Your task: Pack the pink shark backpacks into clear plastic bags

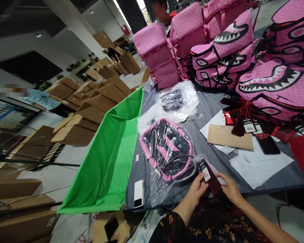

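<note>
A dark floral shirt [210,221] is nearest; beyond it, left hand [198,187] and right hand [230,189] pinch a tag [213,182] beside the plastic-wrapped bag [167,148] on a table [211,102]. A loosened pinch could drop it.

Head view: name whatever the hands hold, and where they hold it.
A dark tag, held by its edges: the left hand beside the white label, the right hand at the opposite edge.

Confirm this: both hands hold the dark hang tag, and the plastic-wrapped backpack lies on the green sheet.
Not quite: the head view shows the plastic-wrapped backpack on the gray-covered table. The left hand and right hand do hold the dark hang tag.
</note>
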`<state>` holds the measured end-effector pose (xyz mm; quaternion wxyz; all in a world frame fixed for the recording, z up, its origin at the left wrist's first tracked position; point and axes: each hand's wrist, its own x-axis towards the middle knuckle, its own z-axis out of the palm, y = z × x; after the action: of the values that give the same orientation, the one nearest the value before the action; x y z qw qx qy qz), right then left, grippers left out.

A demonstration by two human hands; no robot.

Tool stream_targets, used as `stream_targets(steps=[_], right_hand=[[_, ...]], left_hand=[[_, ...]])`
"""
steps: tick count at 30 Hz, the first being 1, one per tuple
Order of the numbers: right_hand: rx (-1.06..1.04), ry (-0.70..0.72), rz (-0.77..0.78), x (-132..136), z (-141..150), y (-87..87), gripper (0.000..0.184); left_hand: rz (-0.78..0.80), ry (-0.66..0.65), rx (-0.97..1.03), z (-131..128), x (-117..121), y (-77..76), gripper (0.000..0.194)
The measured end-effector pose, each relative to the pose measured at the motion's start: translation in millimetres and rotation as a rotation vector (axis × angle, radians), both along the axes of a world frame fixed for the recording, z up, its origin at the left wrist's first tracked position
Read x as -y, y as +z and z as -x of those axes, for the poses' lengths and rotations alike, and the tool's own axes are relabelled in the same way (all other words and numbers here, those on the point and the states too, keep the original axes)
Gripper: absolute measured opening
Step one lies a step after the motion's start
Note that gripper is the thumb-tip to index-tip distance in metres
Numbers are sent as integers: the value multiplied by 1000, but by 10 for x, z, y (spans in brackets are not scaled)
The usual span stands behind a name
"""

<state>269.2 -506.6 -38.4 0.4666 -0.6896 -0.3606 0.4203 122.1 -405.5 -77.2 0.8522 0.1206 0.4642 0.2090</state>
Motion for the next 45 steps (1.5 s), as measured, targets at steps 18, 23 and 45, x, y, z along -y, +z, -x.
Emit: stream_targets(steps=[18, 23, 45], right_hand=[[-176, -232, 135, 223, -159, -218, 50], [-118, -92, 114, 228, -116, -153, 56], [417, 28, 111, 145, -105, -688, 49]], left_hand=[[-13, -28, -30, 80, 3, 23, 35], [-51, -44, -48, -44, 26, -45, 40], [-967, -552, -334, 21, -267, 202, 17]])
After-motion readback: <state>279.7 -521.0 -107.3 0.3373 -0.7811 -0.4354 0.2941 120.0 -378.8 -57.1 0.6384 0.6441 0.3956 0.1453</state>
